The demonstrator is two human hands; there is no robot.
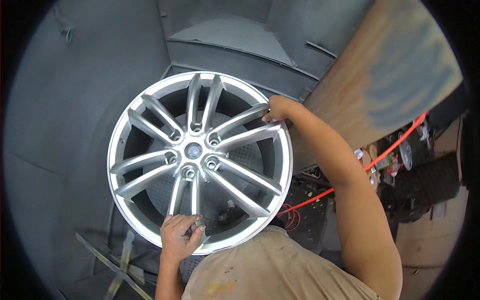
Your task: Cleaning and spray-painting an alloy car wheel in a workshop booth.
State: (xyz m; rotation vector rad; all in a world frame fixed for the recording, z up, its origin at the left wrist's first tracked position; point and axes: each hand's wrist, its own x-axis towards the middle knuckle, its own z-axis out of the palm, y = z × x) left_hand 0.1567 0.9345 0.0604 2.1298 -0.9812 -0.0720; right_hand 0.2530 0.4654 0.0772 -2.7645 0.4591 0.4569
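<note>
A silver alloy wheel (194,134) with paired spokes and an open centre hole faces up in front of my body. My left hand (182,235) is closed around a spoke pair at the wheel's near edge, with its fingers curled over the metal. At the far right edge my right hand (278,109) grips the rim by the end of another spoke, its fingertips curling into the gap there. The wheel's near edge is close against my beige shirt (280,265), which has dark spots. What carries the wheel from below is mostly hidden.
Grey walls (75,95) stand to the left and behind. A wooden board (385,65) with a blue-grey smear leans at the upper right. An orange hose (395,145) crosses behind my right arm, near assorted clutter. Crossed strips (120,265) lie at lower left.
</note>
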